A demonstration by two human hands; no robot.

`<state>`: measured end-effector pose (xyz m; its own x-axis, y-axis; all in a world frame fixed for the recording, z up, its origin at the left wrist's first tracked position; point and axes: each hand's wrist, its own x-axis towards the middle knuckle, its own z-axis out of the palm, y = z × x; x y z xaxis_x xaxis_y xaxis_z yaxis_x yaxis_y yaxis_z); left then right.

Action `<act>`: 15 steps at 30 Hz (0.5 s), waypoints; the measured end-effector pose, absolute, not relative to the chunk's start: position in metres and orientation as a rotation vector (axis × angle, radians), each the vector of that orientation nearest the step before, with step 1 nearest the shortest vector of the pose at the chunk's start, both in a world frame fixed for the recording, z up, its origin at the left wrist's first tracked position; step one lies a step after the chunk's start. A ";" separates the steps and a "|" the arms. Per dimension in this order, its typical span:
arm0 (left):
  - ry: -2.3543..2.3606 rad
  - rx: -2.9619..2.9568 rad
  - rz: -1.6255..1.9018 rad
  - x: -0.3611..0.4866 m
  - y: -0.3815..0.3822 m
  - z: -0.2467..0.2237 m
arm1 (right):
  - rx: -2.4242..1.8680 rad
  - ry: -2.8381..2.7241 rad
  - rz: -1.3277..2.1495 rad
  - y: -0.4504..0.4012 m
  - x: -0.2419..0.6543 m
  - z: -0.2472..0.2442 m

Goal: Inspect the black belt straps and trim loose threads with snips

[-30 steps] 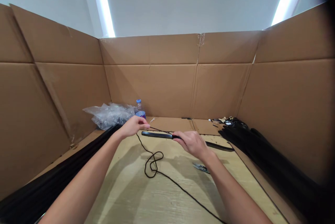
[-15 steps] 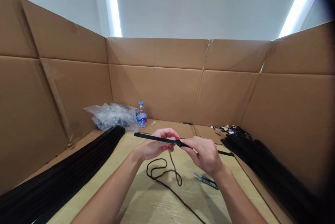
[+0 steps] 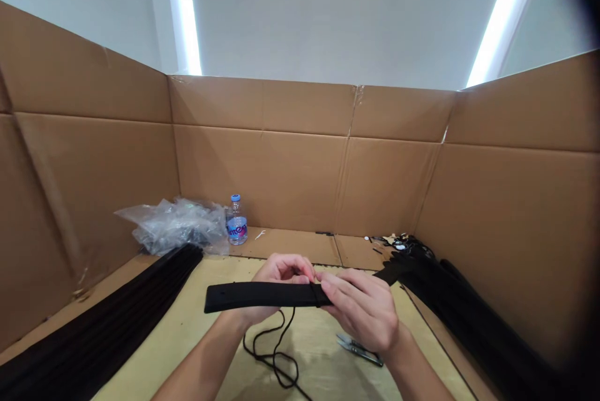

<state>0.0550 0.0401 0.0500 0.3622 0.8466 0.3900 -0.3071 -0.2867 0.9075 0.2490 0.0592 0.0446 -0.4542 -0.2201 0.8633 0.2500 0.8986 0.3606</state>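
Observation:
A flat black strap [image 3: 262, 295] is held up in front of me, its broad face now showing and its free end pointing left. My right hand [image 3: 360, 304] is closed round the strap's right part. Behind the strap, my left hand [image 3: 285, 270] has its fingertips pinched near a thin cord wound across the strap; part of this hand is hidden. A dark cord [image 3: 274, 360] hangs below the hands and lies in loops on the pale board [image 3: 225, 351]. Small thread snips [image 3: 360, 350] rest on the board beside my right wrist.
Long black strips [image 3: 117, 313] lie along the left, with crumpled plastic bags [image 3: 180, 226] and a water bottle [image 3: 236, 221] behind. More black strips [image 3: 473, 313] and small scraps [image 3: 398, 241] are at the right. Cardboard walls [image 3: 262, 170] surround the table.
The strap has turned from edge-on to show its broad face, and both hands have come slightly lower. The view has shifted, so the surroundings appear further left and lower.

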 end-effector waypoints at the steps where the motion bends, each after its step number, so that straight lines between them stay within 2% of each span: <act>1: 0.526 1.421 1.271 0.058 0.042 0.048 | -0.040 -1.964 -0.532 0.061 0.250 0.045; 5: 0.692 1.411 1.479 0.071 0.049 0.044 | -0.237 -1.940 -0.462 0.073 0.251 0.043; 9: 1.156 1.792 1.554 0.078 0.057 0.041 | -0.656 -1.965 -0.352 0.092 0.250 0.036; 12: 1.355 2.320 1.483 0.078 0.064 0.032 | -0.987 -2.066 -0.350 0.100 0.249 0.031; 15: 1.471 2.815 1.199 0.072 0.068 0.025 | -1.132 -2.219 -0.402 0.103 0.248 0.028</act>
